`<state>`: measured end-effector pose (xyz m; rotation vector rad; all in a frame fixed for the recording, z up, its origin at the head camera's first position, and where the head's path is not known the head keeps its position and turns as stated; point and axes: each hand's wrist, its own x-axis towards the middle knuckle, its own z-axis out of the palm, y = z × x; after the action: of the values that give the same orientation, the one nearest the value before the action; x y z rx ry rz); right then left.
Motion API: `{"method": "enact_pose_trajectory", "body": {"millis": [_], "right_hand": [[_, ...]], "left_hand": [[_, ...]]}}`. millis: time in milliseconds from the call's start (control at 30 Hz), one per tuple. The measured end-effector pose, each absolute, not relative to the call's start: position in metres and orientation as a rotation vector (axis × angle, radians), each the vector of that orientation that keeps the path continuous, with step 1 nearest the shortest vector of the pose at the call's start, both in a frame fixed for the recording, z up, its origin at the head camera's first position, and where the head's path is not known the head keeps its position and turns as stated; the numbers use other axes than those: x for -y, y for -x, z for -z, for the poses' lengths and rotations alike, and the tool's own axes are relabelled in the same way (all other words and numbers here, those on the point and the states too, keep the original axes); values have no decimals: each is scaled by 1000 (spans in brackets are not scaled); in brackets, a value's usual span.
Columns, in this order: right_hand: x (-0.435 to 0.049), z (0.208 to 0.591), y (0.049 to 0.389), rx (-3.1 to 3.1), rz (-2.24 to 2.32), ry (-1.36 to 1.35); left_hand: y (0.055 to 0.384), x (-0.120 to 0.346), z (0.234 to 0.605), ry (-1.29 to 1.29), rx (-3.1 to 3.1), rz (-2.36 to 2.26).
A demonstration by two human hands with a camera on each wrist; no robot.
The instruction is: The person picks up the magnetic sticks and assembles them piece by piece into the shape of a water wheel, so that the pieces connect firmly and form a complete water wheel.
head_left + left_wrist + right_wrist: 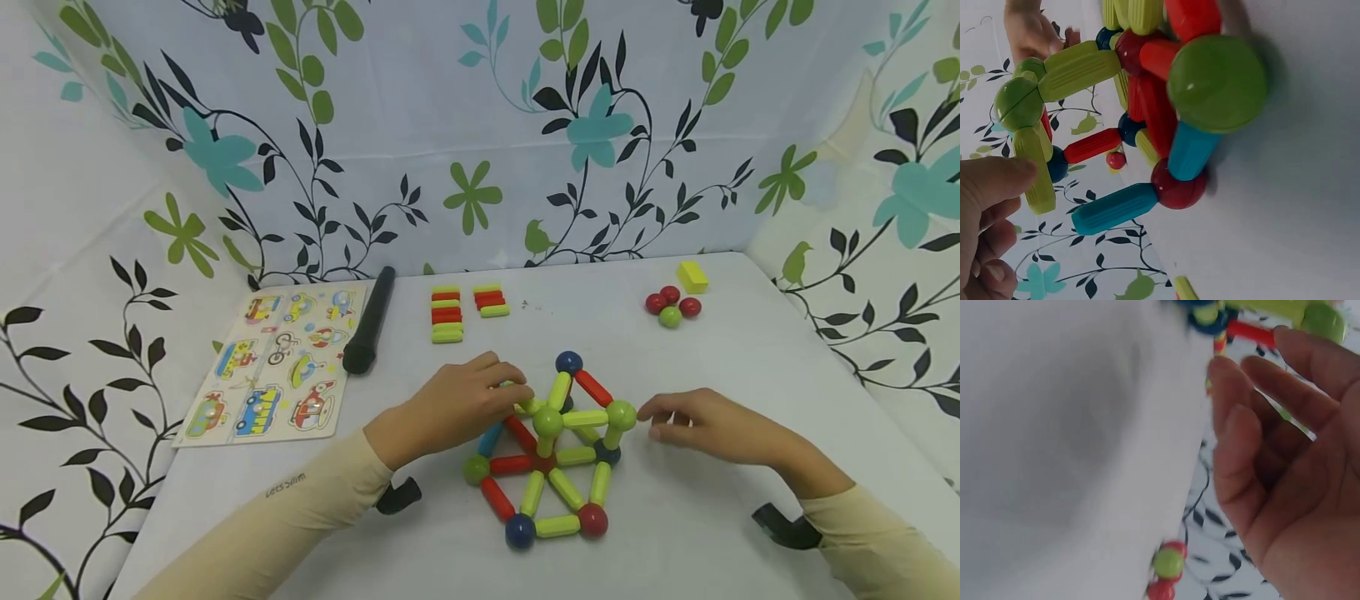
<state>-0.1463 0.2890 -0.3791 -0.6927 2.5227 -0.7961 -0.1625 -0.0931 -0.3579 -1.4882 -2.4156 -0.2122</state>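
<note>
A model of ribbed rods and coloured balls stands mid-table in the head view, its flat ring of rods meeting at a dark red ball (543,463). My left hand (465,400) is at its upper left. In the left wrist view the thumb and fingers pinch a yellow-green rod (1041,195) that joins a raised green ball (1017,103). Below it, a blue rod (1113,209) slants up from a red ball (1179,184). My right hand (712,427) holds nothing, its fingers loosely bent, fingertips close beside the right-hand raised green ball (621,414).
Behind the model lie two rows of red and yellow-green rods (447,314). Several loose balls (670,317) and a yellow block (692,277) sit at the back right. On the left are a picture puzzle board (273,358) and a black microphone (371,321). A patterned cloth hangs behind.
</note>
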Motion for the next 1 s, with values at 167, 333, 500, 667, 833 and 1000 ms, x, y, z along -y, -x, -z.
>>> {"method": "enact_pose_trajectory", "body": {"millis": [167, 333, 500, 667, 833, 1000], "right_hand": [[-314, 377, 195, -2808, 722, 501], [-334, 381, 245, -2967, 496, 330], [-338, 390, 275, -3011, 370, 273], [-335, 398, 289, -3007, 296, 283], [-331, 404, 292, -2971, 225, 317], [-321, 394, 287, -2978, 306, 301]], "left_hand": [[144, 117, 371, 1413, 2381, 378], [128, 134, 388, 1435, 2504, 394], [120, 140, 403, 1453, 2626, 412], [118, 139, 407, 1469, 2677, 400], [117, 139, 409, 1446, 2722, 336], [118, 137, 410, 1428, 2741, 327]]}}
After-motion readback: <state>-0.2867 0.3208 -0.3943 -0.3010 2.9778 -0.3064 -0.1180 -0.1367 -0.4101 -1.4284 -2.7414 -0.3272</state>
